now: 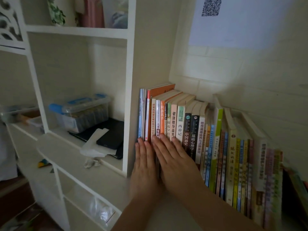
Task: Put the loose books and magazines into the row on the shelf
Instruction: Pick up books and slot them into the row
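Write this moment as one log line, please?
stage: squaring the row | left hand: flat on spines, left end | right hand: flat on spines beside it | row of books: upright on shelf | holding: nothing

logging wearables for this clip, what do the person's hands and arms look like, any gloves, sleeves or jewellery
Both are bare. The left hand and the right hand wear no gloves, and no rings show on the fingers. No watch or bracelet shows at either wrist. The forearms are uncovered down to the bottom edge of the picture, with no sleeve in view.
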